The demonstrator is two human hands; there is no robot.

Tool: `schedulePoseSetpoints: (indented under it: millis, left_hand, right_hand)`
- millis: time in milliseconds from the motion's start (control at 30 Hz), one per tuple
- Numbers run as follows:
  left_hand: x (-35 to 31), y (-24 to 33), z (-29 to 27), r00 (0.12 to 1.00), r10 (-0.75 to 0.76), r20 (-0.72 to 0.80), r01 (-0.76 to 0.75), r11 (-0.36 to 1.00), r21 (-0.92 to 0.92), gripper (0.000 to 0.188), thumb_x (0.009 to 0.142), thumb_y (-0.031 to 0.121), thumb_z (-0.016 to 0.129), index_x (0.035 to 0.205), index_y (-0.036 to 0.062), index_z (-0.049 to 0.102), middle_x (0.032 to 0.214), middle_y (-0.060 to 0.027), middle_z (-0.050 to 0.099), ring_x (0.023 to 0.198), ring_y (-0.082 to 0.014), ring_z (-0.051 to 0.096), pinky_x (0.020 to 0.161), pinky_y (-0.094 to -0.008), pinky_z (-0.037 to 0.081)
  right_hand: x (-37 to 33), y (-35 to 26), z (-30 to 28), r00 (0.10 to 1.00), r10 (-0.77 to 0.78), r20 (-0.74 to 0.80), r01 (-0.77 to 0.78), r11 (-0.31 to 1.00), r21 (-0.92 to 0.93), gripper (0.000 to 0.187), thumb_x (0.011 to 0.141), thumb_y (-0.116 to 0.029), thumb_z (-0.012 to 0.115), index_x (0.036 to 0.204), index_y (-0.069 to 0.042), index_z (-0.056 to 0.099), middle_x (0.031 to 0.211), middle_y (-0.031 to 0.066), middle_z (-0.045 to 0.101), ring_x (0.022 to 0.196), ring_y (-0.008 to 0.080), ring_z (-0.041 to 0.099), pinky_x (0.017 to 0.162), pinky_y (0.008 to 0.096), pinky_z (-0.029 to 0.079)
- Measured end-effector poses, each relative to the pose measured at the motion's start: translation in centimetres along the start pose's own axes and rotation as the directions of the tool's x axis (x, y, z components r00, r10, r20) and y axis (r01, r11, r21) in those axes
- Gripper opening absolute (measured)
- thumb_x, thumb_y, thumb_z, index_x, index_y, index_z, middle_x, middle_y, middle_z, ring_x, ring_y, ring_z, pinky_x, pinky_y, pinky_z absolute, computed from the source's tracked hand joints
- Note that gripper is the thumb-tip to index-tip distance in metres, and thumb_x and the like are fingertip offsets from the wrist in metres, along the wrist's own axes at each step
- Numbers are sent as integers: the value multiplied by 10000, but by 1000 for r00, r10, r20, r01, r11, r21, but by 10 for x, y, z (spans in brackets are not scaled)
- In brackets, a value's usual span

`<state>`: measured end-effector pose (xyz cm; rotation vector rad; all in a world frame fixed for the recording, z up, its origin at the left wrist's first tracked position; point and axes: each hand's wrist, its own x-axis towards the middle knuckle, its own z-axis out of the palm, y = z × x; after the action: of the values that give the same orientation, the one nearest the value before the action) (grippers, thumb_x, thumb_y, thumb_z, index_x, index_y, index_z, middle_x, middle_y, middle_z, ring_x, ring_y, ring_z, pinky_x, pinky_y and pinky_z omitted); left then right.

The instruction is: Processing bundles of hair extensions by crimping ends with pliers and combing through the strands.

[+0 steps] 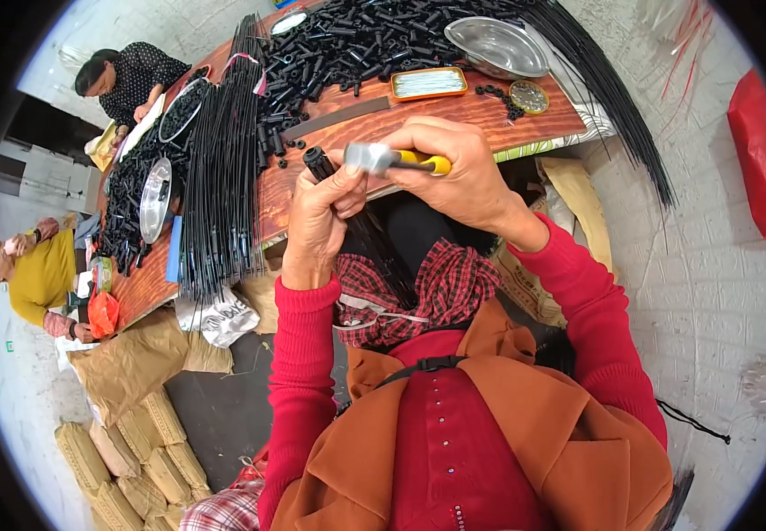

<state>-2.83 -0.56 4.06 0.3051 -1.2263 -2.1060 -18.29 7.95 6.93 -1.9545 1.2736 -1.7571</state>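
In front of my chest, my left hand (323, 208) is closed around a black tube (315, 161) with a notched top end. Dark thin rods (374, 252) run down from it across my lap. My right hand (454, 173) grips pliers with yellow-and-black handles (436, 165). Their grey metal head (369, 157) is blurred and sits beside my left fingertips, just right of the tube's top. Whether the jaws touch anything is hidden by the fingers and blur.
Loose black tubular parts (356, 44) heap across the wooden table (524, 119). An orange tray (429, 83) of thin pale pieces, a metal bowl (498, 46) and bundled black rods (219, 177) lie there. Two people (42, 274) work at left. A red bag (762, 159) hangs at right.
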Motion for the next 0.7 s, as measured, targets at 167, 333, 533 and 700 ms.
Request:
schedulePoseSetpoints:
  millis: [167,333,533,700]
  left_hand:
    - [-2,3,9,996,80,25,-81,996,39,152,752,112,637,834,2,572,602,9,485,450,-25,341,414,-157,257]
    - [-1,5,10,999,30,30,-34,991,126,181,777,166,639,806,-2,575,554,31,444,448,-24,328,414,-165,240]
    - [-1,3,13,998,56,14,-57,989,139,196,780,177,639,801,-8,577,550,28,445,447,-28,327,416,-167,242]
    - [-2,2,12,999,23,24,-25,993,113,170,792,173,626,816,13,574,583,26,463,462,-29,344,419,-159,248]
  right_hand:
    - [2,-3,0,999,-44,19,45,997,-68,180,668,-8,665,835,-2,600,718,70,574,626,162,557,554,248,427]
    - [5,0,-4,996,-76,54,79,994,-70,145,711,-52,654,822,15,591,686,63,550,592,132,516,534,245,409]
    - [7,-1,-7,993,-76,93,87,989,-118,160,728,-82,646,832,23,585,672,54,540,585,118,502,531,244,404]
    - [5,-1,-5,995,56,87,-60,997,49,168,743,-133,654,794,14,592,667,56,590,580,123,546,529,250,431]
